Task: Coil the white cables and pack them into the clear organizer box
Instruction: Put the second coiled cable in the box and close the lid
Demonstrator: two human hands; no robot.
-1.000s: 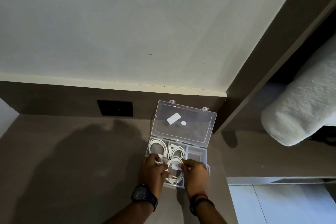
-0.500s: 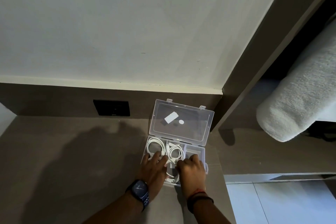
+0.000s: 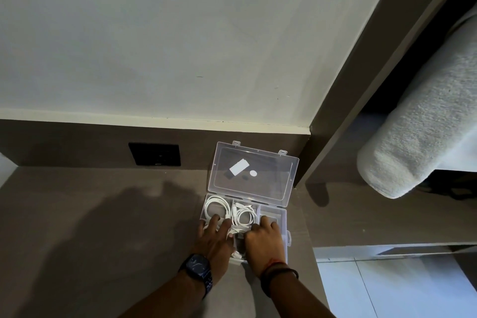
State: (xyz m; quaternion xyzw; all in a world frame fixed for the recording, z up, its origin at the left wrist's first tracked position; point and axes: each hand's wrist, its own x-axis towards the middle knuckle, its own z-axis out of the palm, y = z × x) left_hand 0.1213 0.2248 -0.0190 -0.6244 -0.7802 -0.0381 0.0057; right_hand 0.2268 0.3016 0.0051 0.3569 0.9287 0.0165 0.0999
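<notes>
Organizer box (image 3: pixel 283 217) on desk (image 3: pixel 103 227), lid (image 3: pixel 254 173) up behind. Cables (image 3: pixel 229 210) in left & mid compartments; wall socket (image 3: pixel 154 154) left.

Both hands cover the near half of the clear organizer box (image 3: pixel 283 224); contents beneath are not visible. Left hand (image 3: pixel 215 239) hides the near arc of the coiled cable (image 3: pixel 216 208). Grey rolled fabric (image 3: pixel 418 121) at 3 o'clock is cut by the frame edge.

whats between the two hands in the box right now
In the head view, white cable runs between the left hand and the right hand, over the near compartments of the clear organizer box.
</notes>
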